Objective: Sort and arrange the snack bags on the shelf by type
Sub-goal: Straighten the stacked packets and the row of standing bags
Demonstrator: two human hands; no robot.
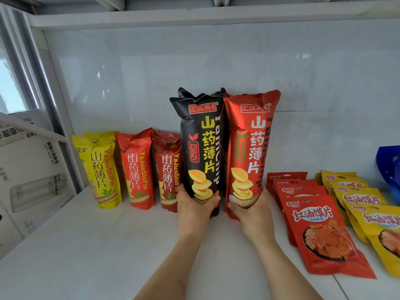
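A tall black yam chip bag (200,146) stands upright in the middle of the white shelf (97,245), and my left hand (194,207) grips its bottom. Right beside it stands a tall red yam chip bag (251,148), held at its base by my right hand (252,210). More dark bags are partly hidden behind these two. To the left stand smaller bags in a row: yellow (101,169), red (138,167) and dark red (168,169). On the right lie overlapping flat red pouches (320,232) and yellow pouches (368,213).
A blue bag (389,169) shows at the far right edge. A white wall backs the shelf, and another shelf board (194,17) runs overhead. A metal upright and a printed cardboard box (32,169) stand at the left.
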